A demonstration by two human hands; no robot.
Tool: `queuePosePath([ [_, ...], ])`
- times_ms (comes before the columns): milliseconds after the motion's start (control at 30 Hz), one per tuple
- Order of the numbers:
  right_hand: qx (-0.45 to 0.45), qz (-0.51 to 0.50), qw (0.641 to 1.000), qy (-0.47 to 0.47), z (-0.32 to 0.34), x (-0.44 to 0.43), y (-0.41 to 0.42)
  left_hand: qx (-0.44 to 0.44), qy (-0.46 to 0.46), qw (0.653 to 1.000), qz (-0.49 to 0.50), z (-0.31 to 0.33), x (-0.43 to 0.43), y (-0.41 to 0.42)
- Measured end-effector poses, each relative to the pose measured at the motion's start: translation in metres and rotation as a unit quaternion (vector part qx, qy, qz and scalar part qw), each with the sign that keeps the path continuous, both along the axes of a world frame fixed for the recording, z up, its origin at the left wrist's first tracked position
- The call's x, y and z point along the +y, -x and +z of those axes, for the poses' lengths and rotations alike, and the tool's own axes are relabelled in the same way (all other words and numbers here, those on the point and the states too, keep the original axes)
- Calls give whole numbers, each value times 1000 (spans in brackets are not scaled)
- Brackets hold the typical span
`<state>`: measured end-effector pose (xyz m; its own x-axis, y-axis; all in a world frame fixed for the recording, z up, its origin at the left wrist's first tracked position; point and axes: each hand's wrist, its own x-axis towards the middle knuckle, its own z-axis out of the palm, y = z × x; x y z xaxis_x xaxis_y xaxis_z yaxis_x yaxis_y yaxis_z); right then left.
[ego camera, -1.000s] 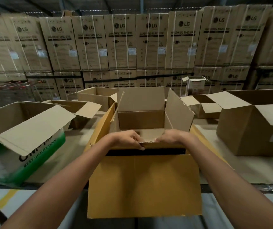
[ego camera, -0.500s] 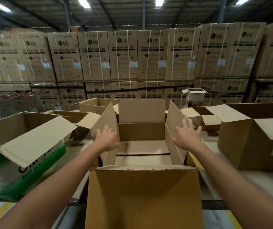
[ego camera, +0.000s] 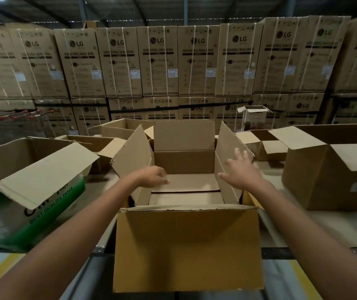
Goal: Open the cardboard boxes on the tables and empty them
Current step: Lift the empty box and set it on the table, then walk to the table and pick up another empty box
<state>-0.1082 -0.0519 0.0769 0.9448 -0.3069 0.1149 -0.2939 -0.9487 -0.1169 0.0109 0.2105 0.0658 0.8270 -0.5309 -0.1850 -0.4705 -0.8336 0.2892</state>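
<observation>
A plain brown cardboard box (ego camera: 184, 161) stands open in front of me on the table, all its flaps up or folded out. Its near flap (ego camera: 187, 247) hangs down over the table edge toward me. Only bare bottom panels show inside. My left hand (ego camera: 152, 176) hovers over the box's left inner edge with its fingers curled and nothing in it. My right hand (ego camera: 241, 169) is spread flat against the inside of the right side flap (ego camera: 227, 146).
A green and white tape box (ego camera: 28, 191) lies open at the left. A large open brown box (ego camera: 333, 167) stands at the right. Smaller open boxes (ego camera: 264, 144) sit behind. Stacked washing machine cartons (ego camera: 158, 61) wall off the back. The table edge (ego camera: 316, 250) runs near me.
My hands let go of the near flap, which dropped outward, and rose to the side flaps. Since then my left hand has moved inward over the box, while the right stays on the right flap.
</observation>
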Motion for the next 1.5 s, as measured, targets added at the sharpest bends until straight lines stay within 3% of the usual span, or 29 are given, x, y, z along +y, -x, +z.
queuePosePath([
  [100, 69, 145, 979, -127, -7, 31, 17, 81, 15, 992, -100, 0, -14, 32],
  [167, 158, 163, 964, -138, -27, 47, 21, 99, -22, 989, -112, -18, -18, 41],
  [233, 188, 146, 965, -110, -48, 54, 20, 98, -41, 988, -109, -40, -20, 45],
  [500, 140, 115, 981, -70, -70, 50, 10, 33, -25, 996, -74, -61, -19, 40],
  [667, 153, 92, 981, -83, -62, 57, 12, 46, 6, 997, -60, -53, -11, 47],
  [867, 57, 85, 991, -84, -41, 112, 53, 18, 72, 996, -57, -28, 26, 83],
  [967, -22, 101, 990, -95, -35, 158, 76, -25, 153, 988, -11, -34, 67, 105],
  [1067, -130, 120, 970, -165, -43, 215, 92, -134, 262, 954, 52, -50, 124, 132],
  [1167, -179, 161, 945, -221, -65, 280, 100, -180, 326, 924, 89, -72, 190, 160],
  [1500, -181, 277, 880, -341, -156, 505, 118, -257, 327, 873, 255, -167, 437, 257],
])
